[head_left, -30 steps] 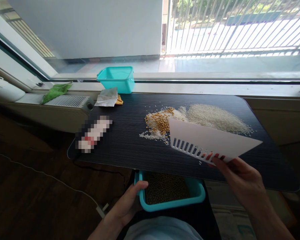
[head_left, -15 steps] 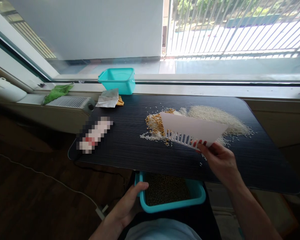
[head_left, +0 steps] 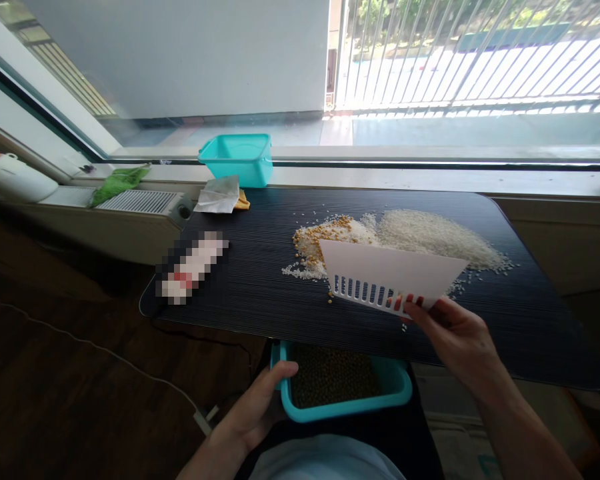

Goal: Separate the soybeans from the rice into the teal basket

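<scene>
My right hand (head_left: pixel 457 333) pinches the slotted lower edge of a flat white plastic piece (head_left: pixel 390 263), holding it tilted over the table. Behind and beneath it spread a heap of white rice (head_left: pixel 425 232) and a smaller pile of rice mixed with yellow kernels (head_left: pixel 325 235). My left hand (head_left: pixel 260 400) grips the left rim of a turquoise bin (head_left: pixel 347 410), thumb over the edge. Small dark greenish-brown grains (head_left: pixel 333 377) cover the bottom of that bin, which sits below the table's front edge at my lap.
On the dark table (head_left: pixel 260 280) lie a pixelated pale object (head_left: pixel 195 267) and a folded grey-white cloth (head_left: pixel 219 195). A second turquoise bin (head_left: pixel 240 161) stands at the back by the window. Left of it, a green cloth (head_left: pixel 120 183) drapes over a radiator (head_left: pixel 140 202).
The white slotted piece has come toward me and slightly right in my right hand, uncovering more of the yellow kernels and rice. My left hand keeps its hold on the bin.
</scene>
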### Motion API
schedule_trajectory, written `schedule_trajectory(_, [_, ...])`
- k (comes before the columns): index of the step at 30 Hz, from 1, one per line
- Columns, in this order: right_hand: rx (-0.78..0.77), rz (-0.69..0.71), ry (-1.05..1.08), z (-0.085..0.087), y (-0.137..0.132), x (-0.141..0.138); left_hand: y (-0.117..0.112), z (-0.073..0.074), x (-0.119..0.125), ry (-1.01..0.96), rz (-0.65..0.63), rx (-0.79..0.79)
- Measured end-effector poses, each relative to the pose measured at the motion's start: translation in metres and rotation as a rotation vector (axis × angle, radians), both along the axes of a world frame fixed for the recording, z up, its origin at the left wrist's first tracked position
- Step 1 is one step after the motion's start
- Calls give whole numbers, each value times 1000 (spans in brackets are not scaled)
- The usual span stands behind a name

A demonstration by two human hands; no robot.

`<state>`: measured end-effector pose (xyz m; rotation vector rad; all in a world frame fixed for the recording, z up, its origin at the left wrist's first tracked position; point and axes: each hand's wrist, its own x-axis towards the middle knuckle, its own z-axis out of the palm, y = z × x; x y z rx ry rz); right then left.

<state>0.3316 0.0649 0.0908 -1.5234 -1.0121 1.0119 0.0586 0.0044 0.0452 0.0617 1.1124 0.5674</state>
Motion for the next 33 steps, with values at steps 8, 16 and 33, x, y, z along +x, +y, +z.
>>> schedule_trajectory(8, [28, 2, 12, -3, 3, -3, 3, 3, 0, -2, 32, -14])
schedule_trajectory(16, [31, 232, 54, -16, 13, -27, 2, 0, -14, 38, 67, 0])
schedule_trajectory(33, [-75, 215, 44, 7, -7, -11, 1, 2, -18, 39, 69, 27])
